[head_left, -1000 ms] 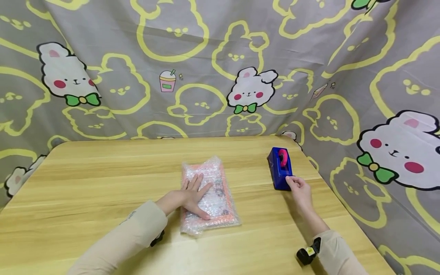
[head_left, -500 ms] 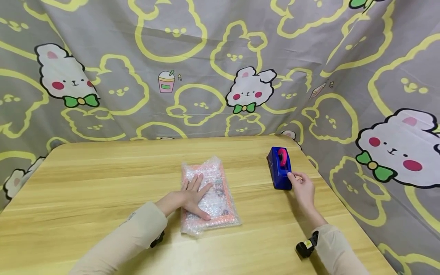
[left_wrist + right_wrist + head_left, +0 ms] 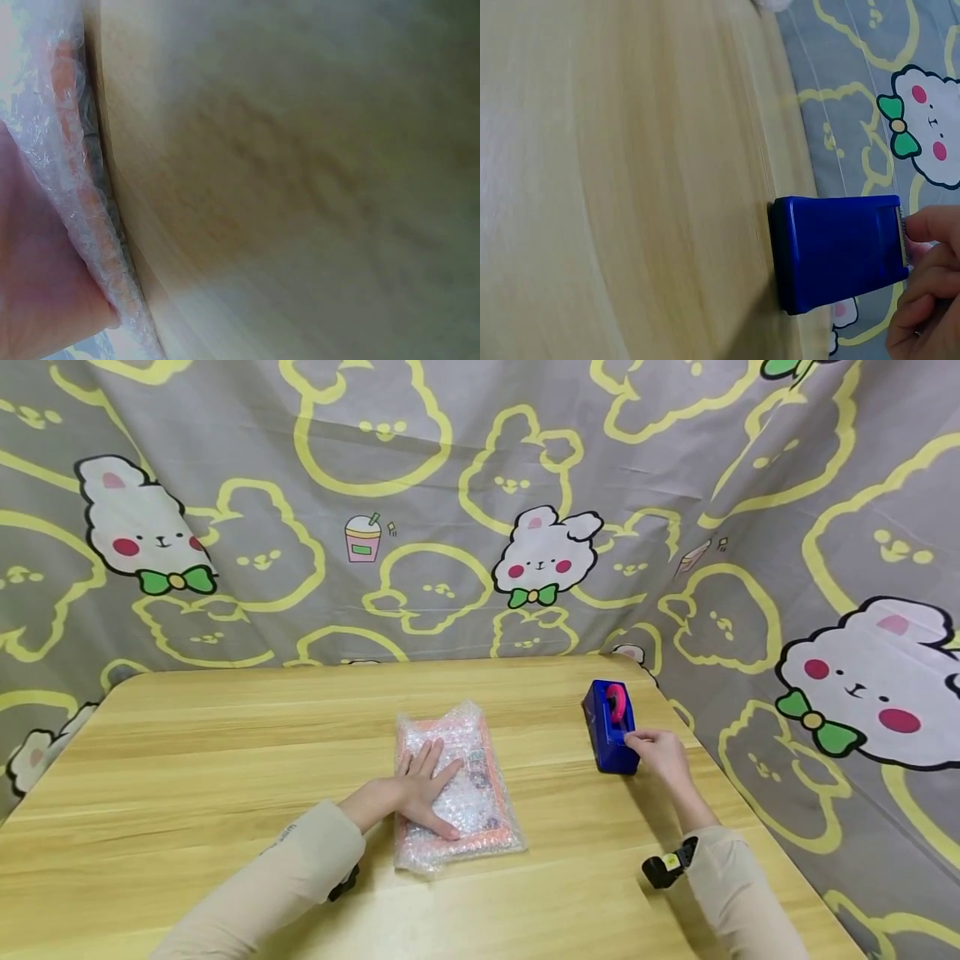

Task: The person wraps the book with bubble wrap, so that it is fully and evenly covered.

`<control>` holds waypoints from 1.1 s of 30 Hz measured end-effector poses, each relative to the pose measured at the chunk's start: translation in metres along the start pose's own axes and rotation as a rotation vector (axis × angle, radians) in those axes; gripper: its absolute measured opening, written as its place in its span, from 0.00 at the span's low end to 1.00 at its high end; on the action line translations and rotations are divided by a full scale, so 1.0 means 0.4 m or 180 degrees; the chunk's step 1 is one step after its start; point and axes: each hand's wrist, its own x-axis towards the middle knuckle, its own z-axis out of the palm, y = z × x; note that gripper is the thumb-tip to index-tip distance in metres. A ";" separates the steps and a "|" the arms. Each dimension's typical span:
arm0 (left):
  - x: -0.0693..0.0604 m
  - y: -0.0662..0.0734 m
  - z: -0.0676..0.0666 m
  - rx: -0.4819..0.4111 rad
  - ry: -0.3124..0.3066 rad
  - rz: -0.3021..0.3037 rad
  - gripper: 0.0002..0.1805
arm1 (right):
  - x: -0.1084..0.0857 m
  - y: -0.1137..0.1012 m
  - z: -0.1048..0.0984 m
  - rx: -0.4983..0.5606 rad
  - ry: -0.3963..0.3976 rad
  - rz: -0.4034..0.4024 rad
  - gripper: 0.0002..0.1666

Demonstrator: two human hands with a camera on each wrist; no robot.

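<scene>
A flat rectangular item with an orange border lies on the table inside clear bubble wrap (image 3: 483,810). My left hand (image 3: 420,792) rests flat on it, fingers spread; the left wrist view shows the hand's edge against the bubble-wrapped side (image 3: 79,165). To the right stands a blue tape dispenser (image 3: 613,756) with a pink-cored roll of tape (image 3: 617,703). At its front end my right hand (image 3: 665,758) pinches the tape's end with thumb and forefinger. In the right wrist view the fingertips meet at the cutter edge of the dispenser (image 3: 840,251); the clear tape itself is barely visible.
The wooden table (image 3: 247,752) extends to both sides of the wrapped item. A grey curtain (image 3: 442,585) with rabbit drawings hangs behind and along the right side. The dispenser stands near the table's right edge.
My right hand has shifted slightly up and back at the dispenser's front, and its fingers have closed into a pinch at the tape. The left hand and the wrapped item stay put.
</scene>
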 end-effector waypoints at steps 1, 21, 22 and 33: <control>0.000 0.000 0.000 -0.0009 -0.0004 -0.0005 0.61 | 0.002 0.000 0.001 0.0028 0.0015 0.0012 0.21; 0.012 -0.014 0.008 -0.0001 -0.0010 0.0017 0.63 | -0.021 0.001 0.052 0.1465 0.0634 0.0299 0.15; 0.012 -0.014 0.008 0.0004 -0.0009 0.0018 0.63 | -0.022 0.002 0.053 0.1496 0.0633 0.0308 0.15; 0.009 -0.012 0.004 -0.0005 -0.0059 0.0008 0.62 | -0.057 0.003 0.059 0.2385 0.0440 0.0437 0.09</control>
